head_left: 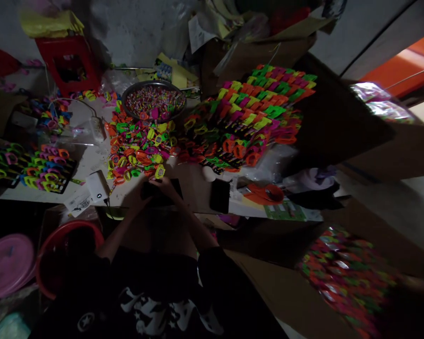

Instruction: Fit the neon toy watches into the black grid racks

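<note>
My right hand (167,187) reaches over a flat black card (171,192) at the table's near edge. Its fingers are closed at a yellow toy watch (159,171), beside the front of the pile. At the card's left side is my left hand (138,203), its fingers closed on the card's edge, in deep shade. Just beyond both hands lies a loose heap of toy watches (137,153) in orange, green, yellow and pink. Behind the heap, a round metal bowl (123,101) holds many small, colourful wrapped pieces.
Stacked rows of bright toy watches (257,108) stand to the right, with more on black cards (49,169) at left. A white power bank (97,187), a dark phone-like slab (219,195) and a red stool (70,66) are on the table. Below left is a red basin (44,278).
</note>
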`<state>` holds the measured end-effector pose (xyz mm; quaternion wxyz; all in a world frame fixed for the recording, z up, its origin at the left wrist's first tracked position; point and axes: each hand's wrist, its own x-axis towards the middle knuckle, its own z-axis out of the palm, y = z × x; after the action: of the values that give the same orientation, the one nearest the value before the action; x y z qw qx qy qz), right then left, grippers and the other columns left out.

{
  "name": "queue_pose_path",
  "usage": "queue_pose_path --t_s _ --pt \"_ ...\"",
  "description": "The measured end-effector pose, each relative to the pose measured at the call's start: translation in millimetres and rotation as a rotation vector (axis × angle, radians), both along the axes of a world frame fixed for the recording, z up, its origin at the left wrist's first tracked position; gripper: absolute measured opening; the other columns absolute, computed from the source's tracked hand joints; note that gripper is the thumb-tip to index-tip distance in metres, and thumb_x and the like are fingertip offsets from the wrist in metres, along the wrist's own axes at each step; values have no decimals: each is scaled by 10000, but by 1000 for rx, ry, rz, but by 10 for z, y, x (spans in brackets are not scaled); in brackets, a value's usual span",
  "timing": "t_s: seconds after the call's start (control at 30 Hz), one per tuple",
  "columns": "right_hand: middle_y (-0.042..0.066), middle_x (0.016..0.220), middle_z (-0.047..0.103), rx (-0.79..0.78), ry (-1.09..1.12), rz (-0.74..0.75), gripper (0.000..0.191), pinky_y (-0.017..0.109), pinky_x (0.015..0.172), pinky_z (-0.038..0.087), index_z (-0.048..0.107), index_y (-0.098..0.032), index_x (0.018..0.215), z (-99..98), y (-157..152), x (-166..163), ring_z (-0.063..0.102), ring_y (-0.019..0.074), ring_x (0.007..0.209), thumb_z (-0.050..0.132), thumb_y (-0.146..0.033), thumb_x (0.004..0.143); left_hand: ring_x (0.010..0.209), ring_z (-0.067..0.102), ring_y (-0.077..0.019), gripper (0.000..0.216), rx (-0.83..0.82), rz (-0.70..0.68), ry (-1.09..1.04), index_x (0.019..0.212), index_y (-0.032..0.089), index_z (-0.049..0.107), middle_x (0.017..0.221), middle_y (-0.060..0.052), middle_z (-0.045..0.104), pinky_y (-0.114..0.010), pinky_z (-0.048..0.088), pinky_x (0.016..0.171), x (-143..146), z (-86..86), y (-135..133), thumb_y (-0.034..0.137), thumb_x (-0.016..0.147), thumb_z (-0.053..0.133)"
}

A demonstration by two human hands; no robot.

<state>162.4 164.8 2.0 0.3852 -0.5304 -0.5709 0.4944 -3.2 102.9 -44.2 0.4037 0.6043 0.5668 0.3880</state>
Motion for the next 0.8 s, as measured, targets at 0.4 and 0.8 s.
queue_pose_path --t_s 0.4,0.8 --pt "75 833 733 25 -3 21 349 323 771 520 688 -146 783 -174 60 -144 667 228 809 679 -486 705 1306 504 -327 821 8 18 2 1450 168 392 1390 -154 540 -529 373 1126 -2 -298 18 319 725 746" --pt "50 809 743 41 -48 93 294 312 768 528 708 -162 780 -131 -27 -120 675 213 789 708 -450 722 1298 511 -313 758 -30 46 -81 1386 105 443 1372 -178 554 -488 359 1140 41 -245 -14 279 717 753"
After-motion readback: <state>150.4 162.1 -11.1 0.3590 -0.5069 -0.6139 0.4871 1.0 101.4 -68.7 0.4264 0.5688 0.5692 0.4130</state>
